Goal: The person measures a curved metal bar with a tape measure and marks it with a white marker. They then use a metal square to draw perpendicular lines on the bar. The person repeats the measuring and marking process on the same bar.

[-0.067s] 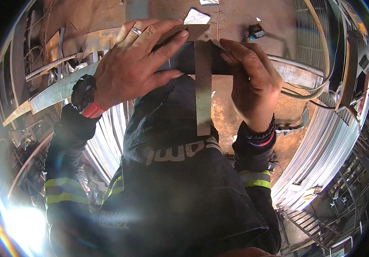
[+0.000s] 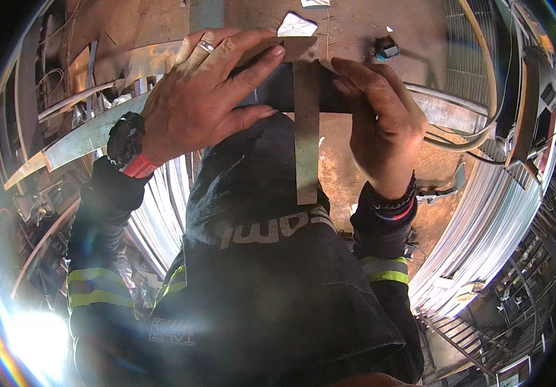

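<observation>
A try square (image 2: 307,142) lies across a dark flat metal bar (image 2: 282,88), its long blade pointing toward my body. My left hand (image 2: 210,97) is closed on the square's upper part, fingertips on its far edge and thumb at the bar's near edge. A ring and a wristwatch are on that hand and wrist. Just right of the blade, my right hand (image 2: 384,109) pinches a small pale flat piece (image 2: 327,65), like marking chalk, its tip by the blade's edge. The curled fingers hide the rest of it and part of the bar.
Beyond the hands, a white crumpled piece (image 2: 297,24) and a small dark object (image 2: 386,48) lie on the brown surface. A long metal strip (image 2: 81,138) extends left. Cables (image 2: 484,132) loop at right, above a stack of pale metal lengths (image 2: 478,226). Bright glare fills the lower left.
</observation>
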`<move>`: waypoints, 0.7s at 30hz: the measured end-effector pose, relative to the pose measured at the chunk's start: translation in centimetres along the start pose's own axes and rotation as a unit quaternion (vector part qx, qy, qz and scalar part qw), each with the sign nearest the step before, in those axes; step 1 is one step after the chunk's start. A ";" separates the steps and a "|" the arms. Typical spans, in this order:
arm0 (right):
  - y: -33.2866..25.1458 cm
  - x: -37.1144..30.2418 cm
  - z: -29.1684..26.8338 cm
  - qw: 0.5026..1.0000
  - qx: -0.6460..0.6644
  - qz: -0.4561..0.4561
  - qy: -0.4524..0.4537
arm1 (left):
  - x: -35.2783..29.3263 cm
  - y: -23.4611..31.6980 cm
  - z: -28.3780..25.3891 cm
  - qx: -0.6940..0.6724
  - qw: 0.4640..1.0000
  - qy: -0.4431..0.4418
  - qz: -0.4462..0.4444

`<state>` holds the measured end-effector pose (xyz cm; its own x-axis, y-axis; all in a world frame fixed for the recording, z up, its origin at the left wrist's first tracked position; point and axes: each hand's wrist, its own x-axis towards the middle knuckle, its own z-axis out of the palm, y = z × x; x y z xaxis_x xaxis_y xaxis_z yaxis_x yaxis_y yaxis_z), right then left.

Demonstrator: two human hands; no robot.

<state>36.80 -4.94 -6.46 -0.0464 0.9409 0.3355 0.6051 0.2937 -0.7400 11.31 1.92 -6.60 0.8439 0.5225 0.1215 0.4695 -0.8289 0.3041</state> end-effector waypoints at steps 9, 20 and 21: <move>0.2 1.0 -0.5 0.996 -0.055 -0.053 -0.034 | 0.5 -0.3 0.1 0.003 1.000 -0.001 -0.001; -4.2 -6.2 -5.0 0.987 0.010 0.072 -0.141 | 0.5 -0.2 0.5 0.023 1.000 0.018 0.002; -4.4 -7.0 -4.7 0.989 0.030 0.097 -0.108 | 0.4 -0.2 0.5 0.020 1.000 0.018 0.000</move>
<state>38.25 -13.63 -2.82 -0.1072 0.9926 0.0567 0.5718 0.1082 -0.8132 11.68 2.17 -7.07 0.8346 0.5282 0.1566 0.4794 -0.8363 0.2660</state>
